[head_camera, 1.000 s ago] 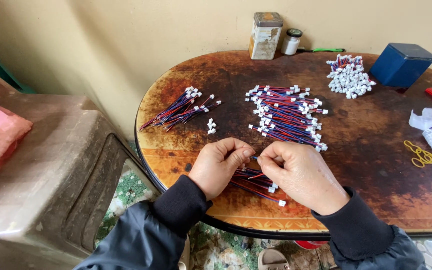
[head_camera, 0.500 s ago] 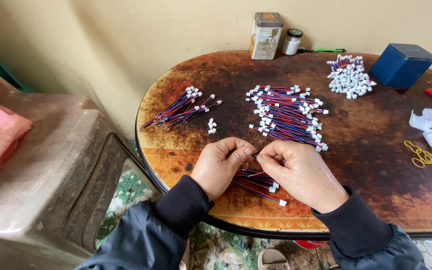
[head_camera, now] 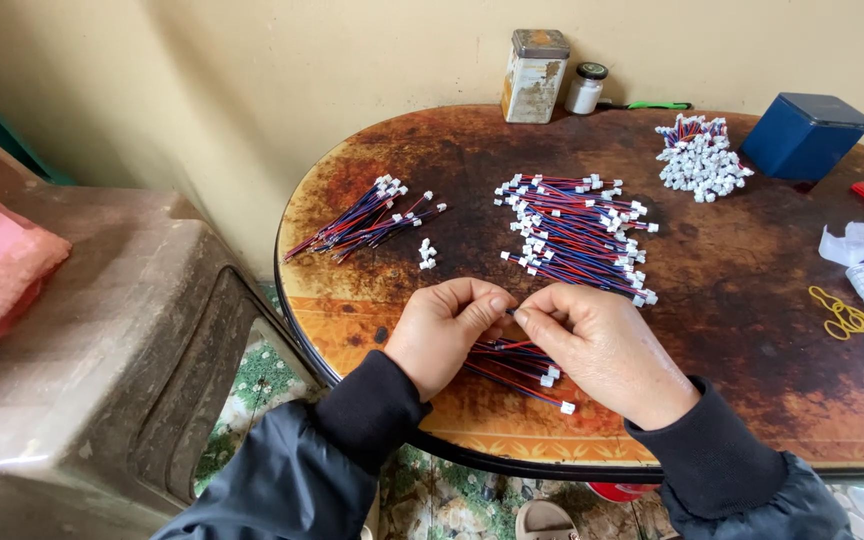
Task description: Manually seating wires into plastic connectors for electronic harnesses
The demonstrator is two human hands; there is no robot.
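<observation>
Small bundle of red/blue wire leads w/ white plugs lies on the table right under & between both hands, near the table's front edge. Left hand & right hand are curled, fingertips meeting, pinching sth tiny between them, can't tell what. Bigger wire pile just beyond the hands; smaller one beyond the left hand.
</observation>
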